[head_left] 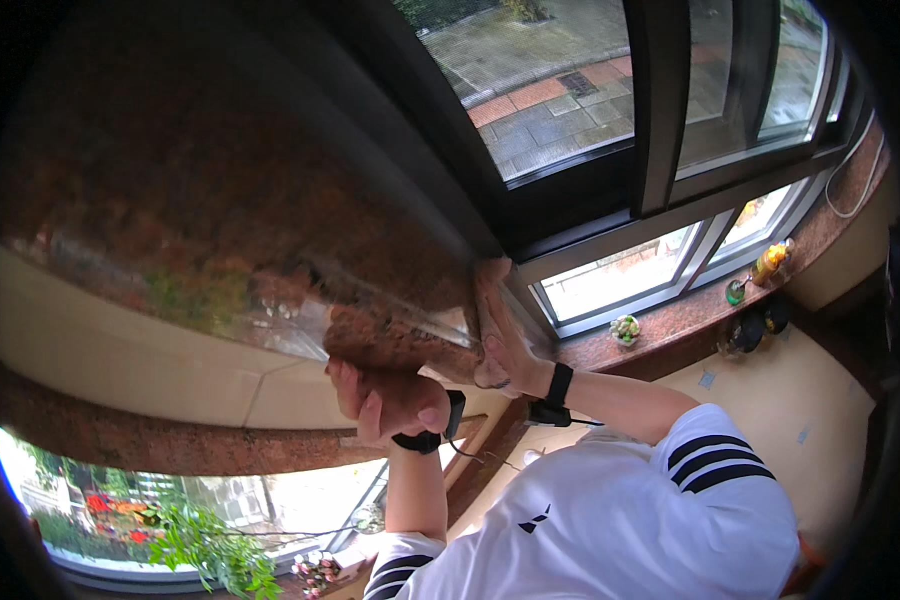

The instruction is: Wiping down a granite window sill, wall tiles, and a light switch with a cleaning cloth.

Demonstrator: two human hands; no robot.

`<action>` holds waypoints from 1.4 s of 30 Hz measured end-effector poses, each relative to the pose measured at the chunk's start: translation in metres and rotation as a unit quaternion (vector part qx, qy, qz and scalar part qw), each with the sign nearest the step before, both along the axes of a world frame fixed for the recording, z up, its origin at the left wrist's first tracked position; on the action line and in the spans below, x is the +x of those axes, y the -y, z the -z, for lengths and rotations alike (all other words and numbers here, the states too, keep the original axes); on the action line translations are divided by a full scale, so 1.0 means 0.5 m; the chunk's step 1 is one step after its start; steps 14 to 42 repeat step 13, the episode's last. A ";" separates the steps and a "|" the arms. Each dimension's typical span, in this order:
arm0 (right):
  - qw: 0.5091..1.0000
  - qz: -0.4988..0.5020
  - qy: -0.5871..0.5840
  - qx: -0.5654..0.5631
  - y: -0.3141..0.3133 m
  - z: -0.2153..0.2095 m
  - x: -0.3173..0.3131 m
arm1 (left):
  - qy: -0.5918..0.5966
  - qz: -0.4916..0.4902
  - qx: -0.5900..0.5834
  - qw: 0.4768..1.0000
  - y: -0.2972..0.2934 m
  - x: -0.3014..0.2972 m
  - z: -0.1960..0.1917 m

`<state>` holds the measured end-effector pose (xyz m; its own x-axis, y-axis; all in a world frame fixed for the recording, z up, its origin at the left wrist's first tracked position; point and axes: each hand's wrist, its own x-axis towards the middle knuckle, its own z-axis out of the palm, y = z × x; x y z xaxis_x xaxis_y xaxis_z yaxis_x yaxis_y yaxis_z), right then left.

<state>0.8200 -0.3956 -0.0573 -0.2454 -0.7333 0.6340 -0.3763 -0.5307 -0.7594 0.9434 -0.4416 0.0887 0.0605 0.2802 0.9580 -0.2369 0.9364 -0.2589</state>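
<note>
A large reddish-brown mottled slab (200, 190), stone-like with a glossy edge, fills the upper left and ends near the middle. At the lower side of its near end, my left hand (395, 400) is closed, fingers curled up against a rough brown part (390, 340); some fingers are hidden. Against the slab's right end lies my right hand (502, 340), its fingers stretched upward and flat along the surface. Both wrists wear black bands with small dark boxes, and a cable hangs by them.
Dark-framed windows (660, 110) rise ahead and right. A reddish stone sill (660, 345) curves along the right, bearing a small potted plant (625, 330) and a yellow ornament (770, 263). Leafy green plants (205, 550) and pink flowers (315, 570) stand by the lower-left window.
</note>
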 end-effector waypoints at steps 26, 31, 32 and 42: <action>0.970 -0.125 0.063 -0.198 0.012 -0.378 0.006 | 0.039 -0.050 0.152 0.986 -0.068 0.035 0.025; 0.970 -0.125 0.063 -0.198 0.012 -0.378 0.006 | 0.039 -0.050 0.152 0.986 -0.068 0.035 0.025; 0.970 -0.125 0.063 -0.198 0.012 -0.378 0.006 | 0.039 -0.050 0.152 0.986 -0.068 0.035 0.025; 0.970 -0.125 0.063 -0.198 0.012 -0.378 0.006 | 0.039 -0.050 0.152 0.986 -0.068 0.035 0.025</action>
